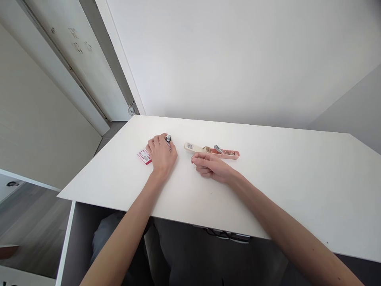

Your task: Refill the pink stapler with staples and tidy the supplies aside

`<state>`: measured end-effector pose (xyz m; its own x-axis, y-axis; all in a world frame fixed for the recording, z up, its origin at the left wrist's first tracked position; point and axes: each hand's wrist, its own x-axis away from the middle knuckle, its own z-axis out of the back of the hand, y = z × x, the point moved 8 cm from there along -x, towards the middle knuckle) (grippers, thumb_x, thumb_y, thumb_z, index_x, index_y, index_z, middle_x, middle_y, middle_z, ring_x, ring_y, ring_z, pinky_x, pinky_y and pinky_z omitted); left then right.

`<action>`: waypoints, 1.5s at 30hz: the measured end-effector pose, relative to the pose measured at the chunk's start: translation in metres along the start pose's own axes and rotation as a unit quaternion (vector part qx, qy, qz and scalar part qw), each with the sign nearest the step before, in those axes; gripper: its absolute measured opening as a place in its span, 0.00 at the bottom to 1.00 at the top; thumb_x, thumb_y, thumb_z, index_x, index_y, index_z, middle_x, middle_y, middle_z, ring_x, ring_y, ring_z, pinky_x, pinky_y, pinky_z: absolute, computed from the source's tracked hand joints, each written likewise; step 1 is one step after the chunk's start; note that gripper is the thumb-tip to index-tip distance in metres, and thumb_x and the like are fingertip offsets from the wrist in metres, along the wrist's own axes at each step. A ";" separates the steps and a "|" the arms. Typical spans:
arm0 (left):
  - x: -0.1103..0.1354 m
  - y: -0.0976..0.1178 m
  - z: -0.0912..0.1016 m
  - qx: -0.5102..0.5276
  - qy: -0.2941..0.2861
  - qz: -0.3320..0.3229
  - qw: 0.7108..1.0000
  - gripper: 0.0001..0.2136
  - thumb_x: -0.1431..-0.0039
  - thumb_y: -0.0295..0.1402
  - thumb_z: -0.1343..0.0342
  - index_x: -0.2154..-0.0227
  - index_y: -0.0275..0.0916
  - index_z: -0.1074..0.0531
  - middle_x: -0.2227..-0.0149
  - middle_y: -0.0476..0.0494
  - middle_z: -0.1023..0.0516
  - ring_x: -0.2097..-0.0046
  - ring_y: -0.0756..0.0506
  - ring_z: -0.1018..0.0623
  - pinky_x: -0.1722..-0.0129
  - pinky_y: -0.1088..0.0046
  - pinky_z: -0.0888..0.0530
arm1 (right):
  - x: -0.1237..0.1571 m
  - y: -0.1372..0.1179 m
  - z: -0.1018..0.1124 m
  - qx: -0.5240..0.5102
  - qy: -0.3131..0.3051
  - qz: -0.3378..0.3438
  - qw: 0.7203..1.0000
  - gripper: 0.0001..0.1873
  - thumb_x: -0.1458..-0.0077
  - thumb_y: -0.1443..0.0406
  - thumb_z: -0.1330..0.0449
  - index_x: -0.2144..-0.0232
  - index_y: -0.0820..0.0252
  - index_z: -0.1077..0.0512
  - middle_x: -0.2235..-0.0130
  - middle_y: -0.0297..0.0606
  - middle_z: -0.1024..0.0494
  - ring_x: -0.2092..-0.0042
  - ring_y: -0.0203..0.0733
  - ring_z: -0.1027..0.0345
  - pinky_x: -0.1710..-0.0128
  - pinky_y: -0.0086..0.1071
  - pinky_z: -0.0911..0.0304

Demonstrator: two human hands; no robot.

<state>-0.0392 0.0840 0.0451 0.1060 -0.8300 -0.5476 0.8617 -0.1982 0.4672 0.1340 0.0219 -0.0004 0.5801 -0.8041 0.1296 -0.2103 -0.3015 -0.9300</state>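
Observation:
My left hand [161, 154] rests on the white table with its fingers curled around a small object with a shiny metal end [168, 138]; most of it is hidden, so its kind is unclear. Beside that hand lies a small red-and-white box [145, 157], partly covered by the fingers. My right hand [210, 166] is closed, thumb and forefinger pinched together; anything between them is too small to make out. Just beyond it lies an open, narrow case with a cream lid [193, 147] and a pink tray [235, 155]. A silver metal piece [218, 149] sticks up from the tray, among other small metal bits.
The white tabletop [282, 178] meets a white wall [238, 59] at its far edge. Under the front edge, dark thin items [229, 235] show in an open space. A door and grey floor [32, 214] are at left.

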 end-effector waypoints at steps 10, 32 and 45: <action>0.006 0.022 0.011 0.060 0.078 -0.130 0.987 0.11 0.32 0.28 0.48 0.48 0.40 0.32 0.47 0.33 0.25 0.43 0.33 0.29 0.43 0.50 0.32 | 0.000 -0.009 0.007 -0.163 0.022 0.021 0.986 0.23 0.42 0.58 0.25 0.73 0.58 0.35 0.74 0.22 0.51 0.76 0.27 0.64 0.82 0.22 0.63; 0.053 0.087 0.006 0.133 -0.052 -0.422 0.895 0.04 0.33 0.36 0.35 0.57 0.47 0.18 0.47 0.40 0.21 0.42 0.35 0.30 0.43 0.50 0.29 | -0.004 -0.009 0.005 -0.253 0.028 0.042 0.966 0.24 0.29 0.44 0.43 0.51 0.56 0.22 0.53 0.42 0.17 0.58 0.41 0.25 0.62 0.32 0.28; 0.028 0.067 0.000 0.262 -0.123 -0.175 0.941 0.09 0.25 0.38 0.45 0.61 0.45 0.23 0.46 0.40 0.25 0.43 0.41 0.27 0.39 0.55 0.27 | 0.018 -0.034 0.014 0.224 0.240 0.252 0.910 0.22 0.32 0.44 0.39 0.45 0.45 0.27 0.58 0.36 0.21 0.64 0.42 0.25 0.56 0.40 0.28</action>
<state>0.0214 0.0478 0.0608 -0.3129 -0.7492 -0.5838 0.4532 -0.6579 0.6015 0.1628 0.0247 0.0291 0.0651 -0.9460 -0.3175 0.0504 0.3209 -0.9458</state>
